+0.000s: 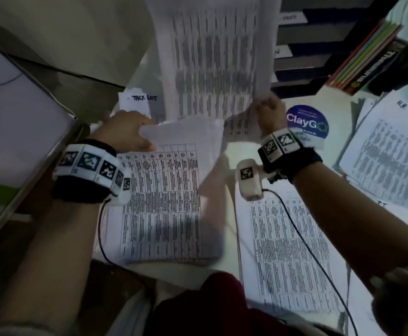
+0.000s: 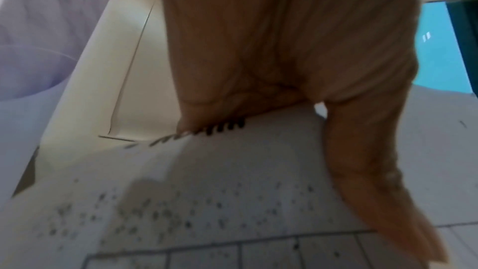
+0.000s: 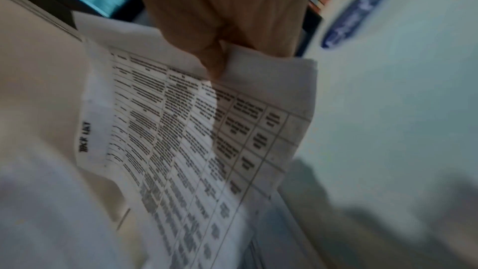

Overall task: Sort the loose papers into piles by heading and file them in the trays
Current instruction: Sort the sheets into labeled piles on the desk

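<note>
Paper sheet [image 1: 212,57] pinched in right hand [image 1: 269,112]

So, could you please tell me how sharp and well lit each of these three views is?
Head view: dim, edges bent by the wide lens, the lifted sheet motion-blurred. Left wrist view: soft throughout, the left hand casting a shadow on the paper. Right wrist view: table text near the right hand legible, lower corners smeared.
</note>
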